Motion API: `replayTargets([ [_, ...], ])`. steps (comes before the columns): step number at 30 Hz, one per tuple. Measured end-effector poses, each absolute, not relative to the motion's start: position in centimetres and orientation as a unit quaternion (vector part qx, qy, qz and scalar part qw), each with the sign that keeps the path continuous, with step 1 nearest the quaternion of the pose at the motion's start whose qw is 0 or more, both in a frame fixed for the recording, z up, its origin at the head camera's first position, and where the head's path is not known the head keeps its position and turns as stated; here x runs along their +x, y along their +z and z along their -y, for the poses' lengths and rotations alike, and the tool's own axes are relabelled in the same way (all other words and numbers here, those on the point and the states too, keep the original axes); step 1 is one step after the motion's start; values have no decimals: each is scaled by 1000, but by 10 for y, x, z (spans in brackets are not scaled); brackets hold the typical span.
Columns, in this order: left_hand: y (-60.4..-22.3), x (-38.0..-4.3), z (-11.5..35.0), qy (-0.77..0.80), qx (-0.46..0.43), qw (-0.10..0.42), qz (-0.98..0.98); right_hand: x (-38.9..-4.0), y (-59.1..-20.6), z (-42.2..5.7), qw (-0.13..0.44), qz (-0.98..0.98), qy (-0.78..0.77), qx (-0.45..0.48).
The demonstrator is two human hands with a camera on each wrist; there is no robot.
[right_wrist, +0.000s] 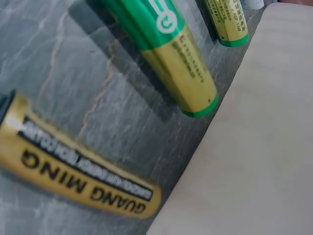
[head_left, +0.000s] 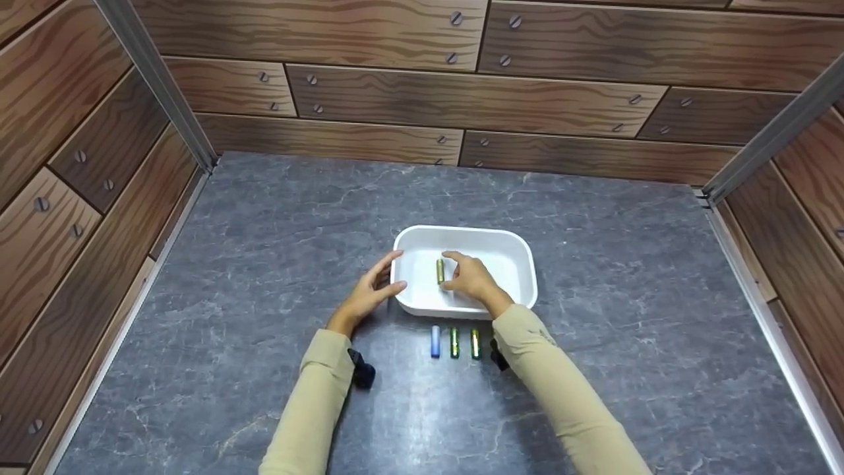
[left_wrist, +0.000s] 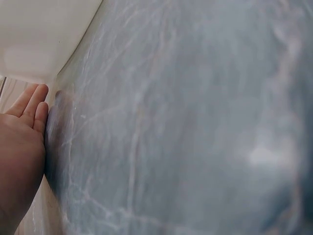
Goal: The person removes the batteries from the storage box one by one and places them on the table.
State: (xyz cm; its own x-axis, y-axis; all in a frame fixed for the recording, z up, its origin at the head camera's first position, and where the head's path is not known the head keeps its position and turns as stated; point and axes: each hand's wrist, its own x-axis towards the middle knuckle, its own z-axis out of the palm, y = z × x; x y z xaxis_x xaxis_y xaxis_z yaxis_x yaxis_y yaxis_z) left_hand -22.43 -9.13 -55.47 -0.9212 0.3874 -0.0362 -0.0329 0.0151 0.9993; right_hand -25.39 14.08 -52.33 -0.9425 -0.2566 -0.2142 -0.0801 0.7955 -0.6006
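Note:
A white rectangular tray [head_left: 521, 303] stands on the grey marbled surface. My right hand [head_left: 472, 278] reaches over its near side. Its thumb and index finger pinch a gold battery [head_left: 440, 272] end to end, inside the tray left of the middle. At the tray's left end, my left hand [head_left: 366, 297] rests with thumb and fingertips at the rim. The left wrist view shows that hand's fingers [left_wrist: 33, 105] fairly straight beside the tray's outer wall [left_wrist: 44, 39]. My right fingers fall outside the right wrist view.
Before the tray's near side lie a blue battery [head_left: 435, 342] and two green-and-gold batteries [head_left: 454, 343]. The right wrist view adds a gold battery [right_wrist: 83, 169] lettered GUANG MING, hidden by my forearm from above. Wood-patterned panels [head_left: 369, 92] enclose the back and sides.

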Motion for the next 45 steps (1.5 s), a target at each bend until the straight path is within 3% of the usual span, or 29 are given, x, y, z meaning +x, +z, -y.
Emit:
replayTargets([
  [9,-571,-230,90,691,124,139,-699,-253,-528,-138,146,-941,-294,-89],
  [31,-569,-230,90,684,122,141,-705,-249,-523,-133,110,-939,-310,-98],
  [40,-551,-222,91,684,119,154,-703,-245,-515,-129,100,-932,-332,-108],
  [45,-563,-228,90,690,117,148,-699,-242,-509,-128,91,-928,-340,-119],
])
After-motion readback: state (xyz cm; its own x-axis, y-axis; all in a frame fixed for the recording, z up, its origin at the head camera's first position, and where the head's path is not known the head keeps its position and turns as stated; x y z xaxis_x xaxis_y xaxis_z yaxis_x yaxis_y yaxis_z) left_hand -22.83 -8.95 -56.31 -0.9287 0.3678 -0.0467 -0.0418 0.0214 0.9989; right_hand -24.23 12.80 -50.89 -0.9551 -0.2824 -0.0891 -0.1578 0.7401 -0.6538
